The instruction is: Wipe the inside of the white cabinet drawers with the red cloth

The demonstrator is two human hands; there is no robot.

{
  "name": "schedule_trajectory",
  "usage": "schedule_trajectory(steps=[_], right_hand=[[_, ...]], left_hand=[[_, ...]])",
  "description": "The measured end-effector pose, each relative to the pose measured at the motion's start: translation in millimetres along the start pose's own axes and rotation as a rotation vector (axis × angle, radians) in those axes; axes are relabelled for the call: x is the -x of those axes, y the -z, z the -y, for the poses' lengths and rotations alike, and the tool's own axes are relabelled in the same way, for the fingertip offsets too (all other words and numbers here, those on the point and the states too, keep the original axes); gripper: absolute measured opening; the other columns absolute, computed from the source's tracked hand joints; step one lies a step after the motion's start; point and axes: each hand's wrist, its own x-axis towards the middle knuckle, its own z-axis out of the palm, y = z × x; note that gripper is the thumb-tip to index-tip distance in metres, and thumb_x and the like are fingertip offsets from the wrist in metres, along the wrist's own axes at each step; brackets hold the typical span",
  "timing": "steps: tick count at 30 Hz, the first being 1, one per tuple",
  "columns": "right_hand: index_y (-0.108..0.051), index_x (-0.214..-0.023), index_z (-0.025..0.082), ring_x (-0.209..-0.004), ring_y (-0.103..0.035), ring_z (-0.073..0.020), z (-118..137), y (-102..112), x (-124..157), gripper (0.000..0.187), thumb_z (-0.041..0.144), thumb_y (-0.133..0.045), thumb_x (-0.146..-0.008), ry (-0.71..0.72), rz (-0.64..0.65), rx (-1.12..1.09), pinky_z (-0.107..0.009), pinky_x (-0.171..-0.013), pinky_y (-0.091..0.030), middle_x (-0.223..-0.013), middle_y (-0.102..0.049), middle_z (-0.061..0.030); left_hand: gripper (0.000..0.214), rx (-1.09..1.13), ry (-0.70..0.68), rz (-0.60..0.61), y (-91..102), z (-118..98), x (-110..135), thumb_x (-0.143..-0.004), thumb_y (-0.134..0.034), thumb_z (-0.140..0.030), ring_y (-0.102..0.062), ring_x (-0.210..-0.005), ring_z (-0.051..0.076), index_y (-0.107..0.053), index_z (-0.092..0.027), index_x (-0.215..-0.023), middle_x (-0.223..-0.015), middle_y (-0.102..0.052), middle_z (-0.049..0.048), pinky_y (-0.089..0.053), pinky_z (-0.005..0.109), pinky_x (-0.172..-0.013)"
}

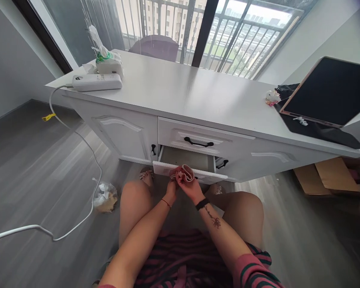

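A crumpled pinkish-red cloth is bunched up between my two hands, just in front of the pulled-out lower drawer. My right hand is closed around most of it from below. On its left side my left hand pinches a part of the same cloth. The cloth hides some of the fingers and part of the drawer front. Inside the drawer a pale bare bottom shows. Above it the upper drawer with a black handle is closed.
A white cabinet top carries a tissue pack, a white power strip and a tablet on a black mat. The white cable runs down to the floor past a plastic bag. Cardboard boxes stand at right.
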Motion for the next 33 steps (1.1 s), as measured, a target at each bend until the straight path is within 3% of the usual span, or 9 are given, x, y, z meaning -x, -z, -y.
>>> schedule_trajectory(steps=[2, 4, 8, 12, 18, 24, 28, 31, 33], right_hand=[[-0.063, -0.094, 0.019, -0.093, -0.062, -0.0158, 19, 10, 17, 0.021, 0.022, -0.043, -0.088, 0.027, -0.044, 0.018, -0.026, -0.064, -0.054, -0.102, -0.065, -0.0064], [-0.064, -0.094, 0.02, -0.092, -0.062, -0.0163, 39, 22, 32, 0.02, 0.024, -0.045, -0.088, 0.069, -0.083, 0.047, -0.026, -0.063, -0.054, -0.1, -0.065, -0.0064], [-0.064, -0.087, 0.021, -0.087, -0.062, -0.016, 78, 47, 58, 0.018, 0.023, -0.047, -0.085, 0.215, -0.182, 0.139, -0.026, -0.062, -0.053, -0.092, -0.066, -0.0057], [-0.064, -0.084, 0.021, -0.081, -0.064, -0.0157, 118, 70, 84, 0.019, 0.022, -0.045, -0.082, 0.422, -0.314, 0.162, -0.027, -0.06, -0.053, -0.088, -0.067, -0.0047], [-0.066, -0.091, 0.024, -0.085, -0.066, -0.0196, 161, 83, 138, 0.025, 0.022, -0.051, -0.07, 0.677, -0.492, 0.127, -0.034, -0.063, -0.056, -0.095, -0.07, -0.0035], [-0.065, -0.094, 0.026, -0.082, -0.066, -0.0205, 155, 99, 183, 0.031, 0.024, -0.053, -0.066, 0.725, -0.519, 0.095, -0.039, -0.063, -0.058, -0.1, -0.071, -0.0031], [-0.065, -0.088, 0.027, -0.077, -0.067, -0.0231, 139, 112, 200, 0.025, 0.025, -0.055, -0.064, 0.717, -0.519, 0.128, -0.046, -0.063, -0.058, -0.091, -0.071, -0.0023], [-0.065, -0.084, 0.027, -0.076, -0.067, -0.0238, 126, 113, 205, 0.022, 0.024, -0.057, -0.064, 0.69, -0.475, 0.147, -0.052, -0.071, -0.057, -0.085, -0.071, -0.0008], [-0.065, -0.085, 0.027, -0.075, -0.067, -0.0222, 116, 109, 206, 0.026, 0.021, -0.058, -0.061, 0.672, -0.459, 0.15, -0.051, -0.074, -0.057, -0.083, -0.071, 0.001]], left_hand=[[0.009, -0.005, 0.024, 0.005, -5.8, 6, 1, -0.079, -0.06, -0.007, -0.059, -0.072, 0.012, -0.064, -0.013, -0.084, -0.083, -0.065, 0.0026, -0.05, 0.029, -0.072], [0.017, -0.007, 0.032, -0.006, -9.3, 9, 1, -0.07, -0.058, 0.002, -0.057, -0.066, 0.012, -0.062, -0.014, -0.072, -0.072, -0.062, 0.0011, -0.048, 0.027, -0.073], [0.019, 0.003, 0.047, -0.067, -14.3, 12, -4, -0.068, -0.061, 0.001, -0.059, -0.069, 0.013, -0.057, -0.018, -0.067, -0.071, -0.061, 0.0007, -0.047, 0.033, -0.083], [0.019, 0.045, 0.072, -0.039, -22.5, 9, -12, -0.07, -0.063, 0.0, -0.061, -0.077, 0.016, -0.055, -0.017, -0.066, -0.074, -0.062, 0.0047, -0.046, 0.037, -0.092], [0.023, 0.128, 0.118, 0.024, -41.0, 1, -28, -0.066, -0.057, 0.004, -0.061, -0.093, 0.023, -0.053, -0.018, -0.064, -0.073, -0.06, 0.0075, -0.048, 0.04, -0.093], [0.025, 0.179, 0.116, 0.054, -71.5, -12, -56, -0.069, -0.052, 0.002, -0.059, -0.102, 0.021, -0.045, -0.022, -0.065, -0.083, -0.059, 0.0077, -0.05, 0.035, -0.091], [0.021, 0.164, 0.108, 0.071, -85.8, -19, -70, -0.072, -0.048, -0.003, -0.06, -0.099, 0.018, -0.045, -0.023, -0.067, -0.087, -0.058, 0.0068, -0.05, 0.032, -0.088], [0.021, 0.122, 0.086, 0.092, -87.2, -18, -68, -0.078, -0.045, -0.009, -0.062, -0.092, 0.016, -0.043, -0.023, -0.063, -0.083, -0.058, 0.0055, -0.051, 0.03, -0.085], [0.022, 0.062, 0.078, 0.113, -86.0, -17, -59, -0.082, -0.044, -0.01, -0.063, -0.089, 0.016, -0.047, -0.022, -0.063, -0.083, -0.059, 0.006, -0.05, 0.032, -0.084]])
